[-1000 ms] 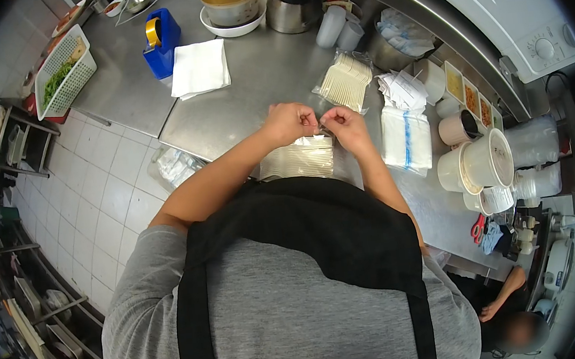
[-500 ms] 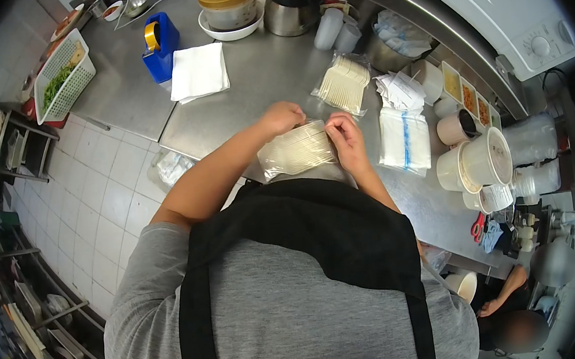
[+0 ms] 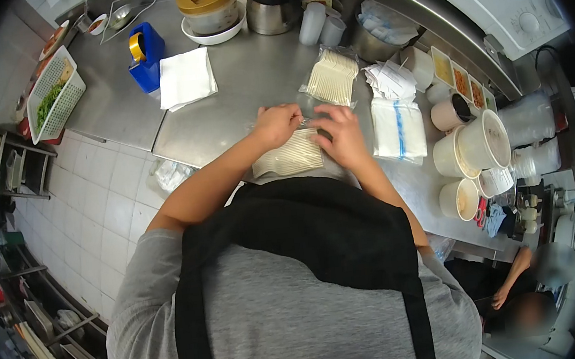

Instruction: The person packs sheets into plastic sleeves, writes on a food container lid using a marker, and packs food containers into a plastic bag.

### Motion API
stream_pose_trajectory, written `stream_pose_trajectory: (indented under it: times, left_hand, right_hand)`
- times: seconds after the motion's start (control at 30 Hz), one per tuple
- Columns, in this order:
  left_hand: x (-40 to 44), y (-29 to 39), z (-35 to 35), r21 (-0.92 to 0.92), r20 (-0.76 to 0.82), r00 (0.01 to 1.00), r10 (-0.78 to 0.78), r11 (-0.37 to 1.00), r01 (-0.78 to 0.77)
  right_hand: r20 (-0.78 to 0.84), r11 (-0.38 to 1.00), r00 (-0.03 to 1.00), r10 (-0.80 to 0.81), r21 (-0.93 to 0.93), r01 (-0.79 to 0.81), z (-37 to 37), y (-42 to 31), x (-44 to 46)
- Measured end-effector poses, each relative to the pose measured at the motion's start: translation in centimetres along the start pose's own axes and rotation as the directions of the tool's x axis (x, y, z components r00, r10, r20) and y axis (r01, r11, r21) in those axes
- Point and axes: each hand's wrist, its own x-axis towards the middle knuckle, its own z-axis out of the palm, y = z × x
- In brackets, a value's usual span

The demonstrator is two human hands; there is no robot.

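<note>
A clear plastic pack of thin pale sticks (image 3: 288, 154) lies on the steel counter close against my apron. My left hand (image 3: 279, 124) is closed at the pack's far edge, its fingers pinching the clear plastic there. Just to the right, my right hand (image 3: 340, 134) has its fingers apart, over the pack's right end, and nothing shows in its grasp. Beyond it lies a second pack of pale sticks (image 3: 333, 76). A white folded bundle with a blue stripe (image 3: 398, 129) is right of my right hand.
White napkins (image 3: 186, 78) and a blue tape dispenser (image 3: 146, 57) stand at the back left. Round tubs (image 3: 483, 140) line the right side, with another tub (image 3: 459, 199) nearer. A co-worker's arm (image 3: 512, 277) shows at the lower right.
My right hand has opened its fingers and moved over the pack's right end. The pack lies flatter than half a second ago. Another tub now stands at the counter's right side.
</note>
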Motion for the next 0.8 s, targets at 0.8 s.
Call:
stream_pose_trajectory:
  times: [0.8]
  left_hand:
    - [-5.3,-0.8,-0.4,0.413,-0.13,0.971,0.202,0.901,-0.133]
  right_hand:
    - [0.214,0.976,0.976,-0.036,-0.204,0.081,2.1,-0.8,-1.2]
